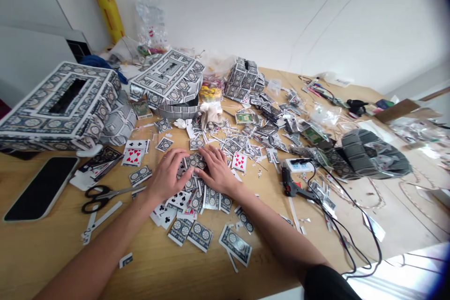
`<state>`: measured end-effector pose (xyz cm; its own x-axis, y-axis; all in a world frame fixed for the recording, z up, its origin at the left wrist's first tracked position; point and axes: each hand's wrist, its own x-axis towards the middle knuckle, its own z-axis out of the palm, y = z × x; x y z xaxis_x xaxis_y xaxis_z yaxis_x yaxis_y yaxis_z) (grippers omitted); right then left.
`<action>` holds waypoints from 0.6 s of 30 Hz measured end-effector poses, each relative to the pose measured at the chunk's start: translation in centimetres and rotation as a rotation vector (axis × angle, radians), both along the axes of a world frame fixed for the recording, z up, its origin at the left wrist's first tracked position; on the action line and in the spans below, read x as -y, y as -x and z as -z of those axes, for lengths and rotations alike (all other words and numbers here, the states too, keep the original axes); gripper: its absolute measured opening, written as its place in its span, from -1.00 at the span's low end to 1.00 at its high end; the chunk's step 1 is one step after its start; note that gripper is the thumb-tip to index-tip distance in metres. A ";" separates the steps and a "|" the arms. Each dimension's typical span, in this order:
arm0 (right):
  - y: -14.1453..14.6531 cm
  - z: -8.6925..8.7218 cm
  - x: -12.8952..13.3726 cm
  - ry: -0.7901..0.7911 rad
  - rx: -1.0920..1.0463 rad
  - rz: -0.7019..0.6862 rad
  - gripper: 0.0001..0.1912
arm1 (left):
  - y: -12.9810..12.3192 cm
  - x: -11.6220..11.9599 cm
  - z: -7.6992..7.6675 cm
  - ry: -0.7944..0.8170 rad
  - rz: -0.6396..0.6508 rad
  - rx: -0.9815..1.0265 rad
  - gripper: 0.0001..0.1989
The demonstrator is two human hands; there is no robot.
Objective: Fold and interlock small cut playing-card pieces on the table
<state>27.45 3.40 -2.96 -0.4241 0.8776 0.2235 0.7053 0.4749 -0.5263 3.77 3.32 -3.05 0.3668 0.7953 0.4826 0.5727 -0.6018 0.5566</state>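
Note:
In the head view, my left hand (169, 173) rests palm down at the left of a pile of cut playing cards (197, 192), its fingers apart. Facing it across a patterned card piece (195, 161), my right hand (216, 168) lies with its fingers spread and low over the pile. Both thumbs come close together at the piece's near edge. Neither hand visibly grips anything; what lies under the palms is hidden. Black-handled scissors (101, 197) lie left of my left wrist. A seven-of-hearts-like red card (239, 161) sits just right of my right hand.
A phone (41, 188) lies at the left. Card-covered boxes (59, 108) stand behind it, with another box (168, 75) at the back. A glue gun (293, 187), a power strip (298, 165) and black cables (346, 225) occupy the right. Card scraps (260, 131) cover the middle back.

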 end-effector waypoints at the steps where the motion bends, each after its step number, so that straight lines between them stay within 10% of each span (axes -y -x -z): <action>1: 0.0 -0.1 0.0 -0.020 -0.016 0.001 -0.33 | 0.0 0.0 0.0 0.002 -0.004 0.001 -0.67; 18: 0.1 0.1 -0.1 -0.033 0.112 -0.017 -0.46 | -0.3 -0.7 1.4 -0.006 -0.132 -0.078 -0.65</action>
